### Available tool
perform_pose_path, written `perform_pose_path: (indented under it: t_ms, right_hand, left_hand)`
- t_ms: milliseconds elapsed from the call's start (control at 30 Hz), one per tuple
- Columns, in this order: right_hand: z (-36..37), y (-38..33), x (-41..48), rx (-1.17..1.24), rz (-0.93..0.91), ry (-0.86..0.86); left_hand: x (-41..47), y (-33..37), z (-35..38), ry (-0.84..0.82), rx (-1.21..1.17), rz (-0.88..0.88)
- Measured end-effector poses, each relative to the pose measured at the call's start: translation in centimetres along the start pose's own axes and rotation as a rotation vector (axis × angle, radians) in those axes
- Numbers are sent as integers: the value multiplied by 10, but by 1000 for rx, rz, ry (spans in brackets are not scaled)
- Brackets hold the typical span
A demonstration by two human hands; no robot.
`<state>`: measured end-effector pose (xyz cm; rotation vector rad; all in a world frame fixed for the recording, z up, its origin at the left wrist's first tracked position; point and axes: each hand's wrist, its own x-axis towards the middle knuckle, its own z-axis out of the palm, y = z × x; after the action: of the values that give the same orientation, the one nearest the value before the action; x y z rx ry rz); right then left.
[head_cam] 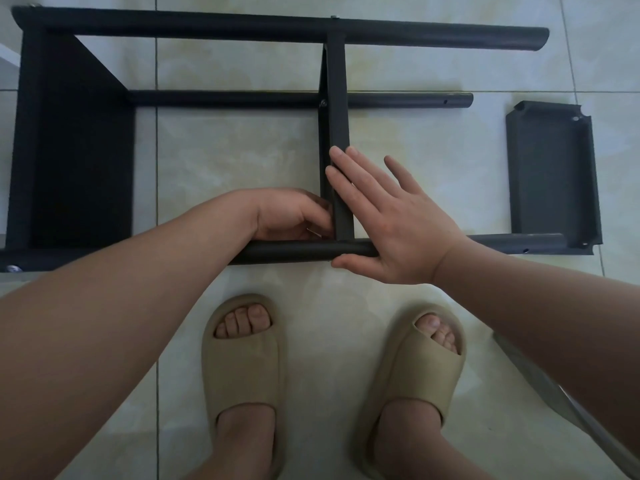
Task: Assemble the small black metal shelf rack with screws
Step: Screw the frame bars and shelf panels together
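The black metal shelf rack [207,27] lies on its side on the tiled floor, its long posts running left to right. One shelf panel [79,150] is fixed at the left end. A middle shelf panel [337,98] stands edge-up between the posts. My left hand [294,216] is curled against the left face of that middle panel, just above the near post [294,251]; what its fingertips pinch is hidden. My right hand [391,220] lies flat and spread, fingers on the panel's right face, thumb on the near post. A screw head [323,103] shows higher on the panel.
A loose black shelf panel [550,174] lies flat at the right, touching the near post's end. My two feet in beige slippers [246,358] stand just in front of the rack. A grey metal part [561,403] lies at the lower right. A rack foot [14,269] shows at left.
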<state>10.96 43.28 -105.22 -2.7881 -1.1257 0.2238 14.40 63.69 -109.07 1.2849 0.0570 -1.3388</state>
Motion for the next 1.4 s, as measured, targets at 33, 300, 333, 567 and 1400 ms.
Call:
perform_pose_path:
  t_ms: [33, 300, 333, 567, 1400]
  right_hand:
    - [0, 0, 0, -1, 0, 0]
    - [0, 0, 1, -10, 2, -2]
    - [0, -1, 1, -10, 3, -2]
    - [1, 0, 0, -17, 5, -2]
    - [-1, -1, 0, -17, 6, -15]
  left_hand:
    - [0, 0, 0, -3, -12, -4]
    - [0, -4, -2, 21, 23, 31]
    - [0, -4, -2, 30, 26, 32]
    - [0, -1, -1, 11, -10, 17]
    - [-2, -2, -2, -25, -4, 10]
